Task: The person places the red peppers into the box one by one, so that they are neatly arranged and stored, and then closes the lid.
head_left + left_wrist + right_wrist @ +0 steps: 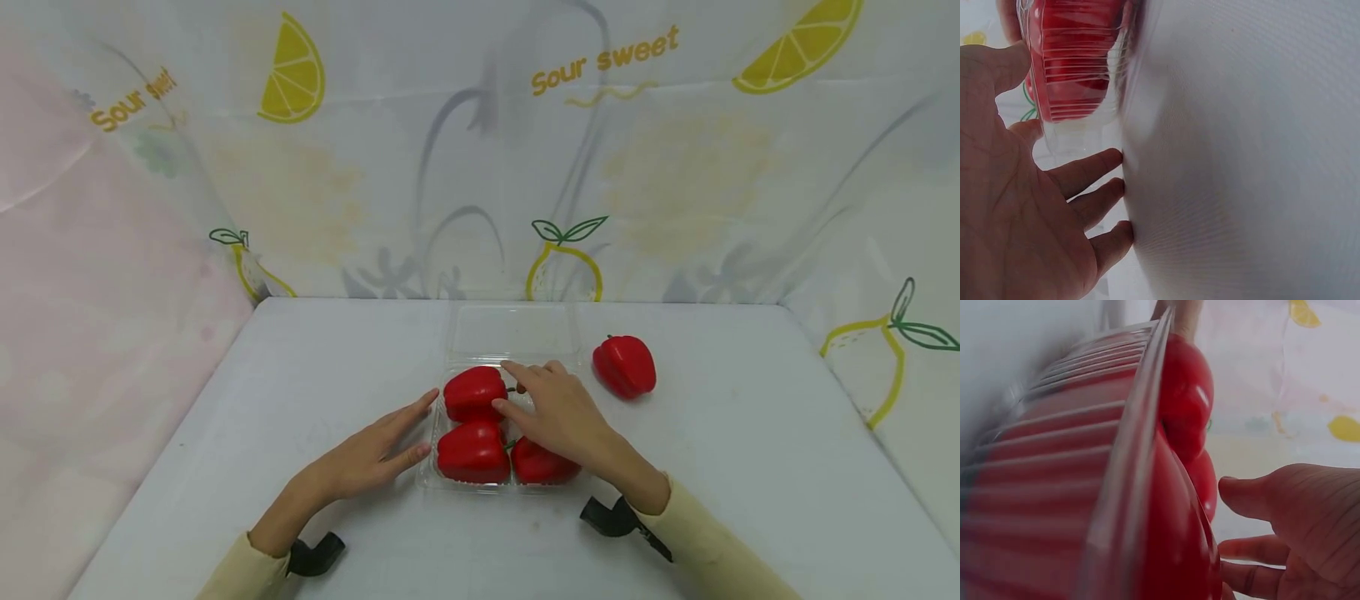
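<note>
- Container: clear, ribbed, rectangular plastic box [480, 487] on the white tabletop [750, 467]; its transparent lid [513, 329] lies open behind it.
- Contents: three glossy red bell peppers [472, 454], positioned rear left, front left and front right.
- Single glossy red bell pepper [625, 367]: on the tabletop, right of the box.
- Left hand [363, 458]: fingers spread, at the box's left wall.
- Right hand [566, 417]: fingers extended, above the box's rear right; contact with the peppers cannot be determined.

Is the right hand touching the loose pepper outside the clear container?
Apart: the head view shows a gap between the right hand and the loose pepper.
</note>
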`<state>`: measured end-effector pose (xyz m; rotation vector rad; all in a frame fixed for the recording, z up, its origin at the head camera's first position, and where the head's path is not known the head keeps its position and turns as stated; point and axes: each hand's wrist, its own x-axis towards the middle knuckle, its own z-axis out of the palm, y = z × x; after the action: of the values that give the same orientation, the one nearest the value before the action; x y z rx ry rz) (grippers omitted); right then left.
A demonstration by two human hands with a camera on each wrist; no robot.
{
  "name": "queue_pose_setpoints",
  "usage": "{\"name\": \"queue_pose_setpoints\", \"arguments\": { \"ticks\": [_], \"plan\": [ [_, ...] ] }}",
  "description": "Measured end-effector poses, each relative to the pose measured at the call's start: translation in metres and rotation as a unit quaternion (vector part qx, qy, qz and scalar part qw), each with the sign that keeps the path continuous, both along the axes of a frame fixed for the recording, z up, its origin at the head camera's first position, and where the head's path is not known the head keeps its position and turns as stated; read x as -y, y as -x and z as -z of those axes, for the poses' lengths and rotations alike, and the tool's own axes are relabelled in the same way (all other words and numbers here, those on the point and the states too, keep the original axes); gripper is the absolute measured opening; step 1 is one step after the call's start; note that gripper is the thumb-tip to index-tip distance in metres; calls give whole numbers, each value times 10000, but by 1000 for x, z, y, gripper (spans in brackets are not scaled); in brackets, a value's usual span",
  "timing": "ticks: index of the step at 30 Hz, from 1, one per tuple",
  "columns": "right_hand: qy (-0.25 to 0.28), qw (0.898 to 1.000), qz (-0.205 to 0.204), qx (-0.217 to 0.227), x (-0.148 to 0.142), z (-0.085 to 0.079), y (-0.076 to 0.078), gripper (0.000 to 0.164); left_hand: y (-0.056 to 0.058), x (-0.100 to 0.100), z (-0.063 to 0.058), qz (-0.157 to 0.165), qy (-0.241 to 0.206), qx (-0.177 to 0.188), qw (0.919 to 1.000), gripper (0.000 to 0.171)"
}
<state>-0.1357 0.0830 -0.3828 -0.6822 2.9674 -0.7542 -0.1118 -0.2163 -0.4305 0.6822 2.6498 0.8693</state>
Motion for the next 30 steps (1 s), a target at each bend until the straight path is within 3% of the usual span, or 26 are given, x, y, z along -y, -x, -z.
{"name": "queue_pose_setpoints", "arguments": {
  "ticks": [18, 30],
  "plan": [
    [303, 9971, 533, -451, -38, -3, 7, 61, 1, 0, 0, 23, -89, 26, 10000, 73],
    [425, 9918, 900, -800, -59, 6, 11, 58, 0, -1, -1, 44, -104, 53, 9999, 73]
  ]
}}
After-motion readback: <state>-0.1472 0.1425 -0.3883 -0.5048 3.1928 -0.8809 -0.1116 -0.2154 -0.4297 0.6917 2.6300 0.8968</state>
